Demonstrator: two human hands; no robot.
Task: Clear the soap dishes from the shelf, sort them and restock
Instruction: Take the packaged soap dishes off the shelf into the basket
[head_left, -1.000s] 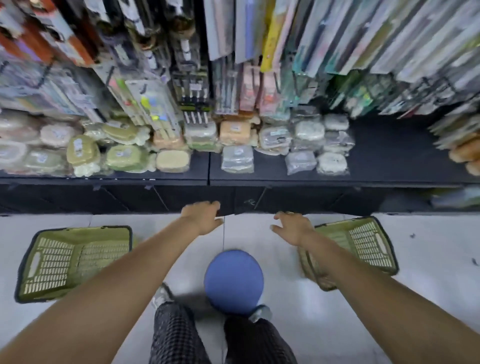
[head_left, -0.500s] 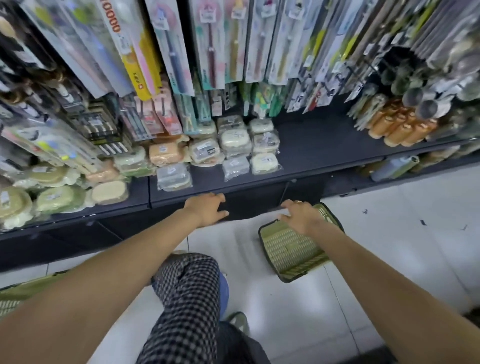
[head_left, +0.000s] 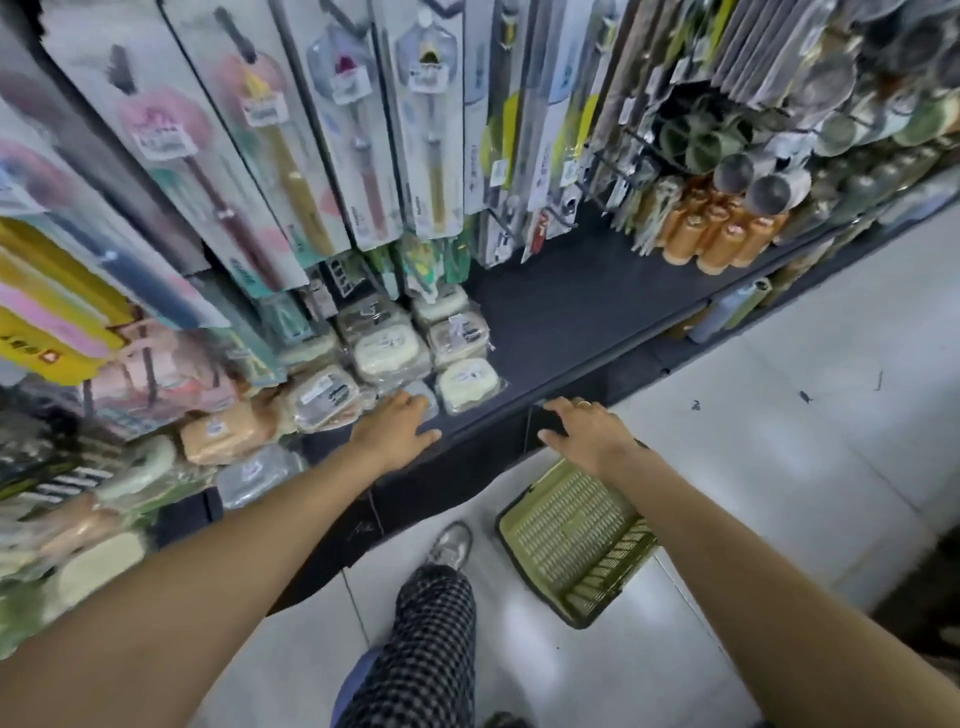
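Note:
Plastic-wrapped soap dishes (head_left: 387, 348) in cream, orange and grey are stacked on the low dark shelf (head_left: 582, 301). My left hand (head_left: 397, 428) reaches onto the shelf's front, fingers spread, touching a grey wrapped soap dish (head_left: 422, 392) beside a cream one (head_left: 467, 382). My right hand (head_left: 584, 428) hovers with relaxed fingers at the shelf's front edge, holding nothing, just above a green plastic basket (head_left: 576, 535) on the floor.
Packaged brushes (head_left: 270, 156) hang above the dishes. Orange bottles (head_left: 722, 234) and metal ladles (head_left: 769, 182) stand at the shelf's right. The shelf's right half is bare. My checked trouser leg (head_left: 431, 644) and shoe (head_left: 451, 540) are on the white tiled floor.
I have moved closer to the shelf and the view swung right. My left hand went forward onto the shelf to the grey dish. My right hand rose to the shelf edge.

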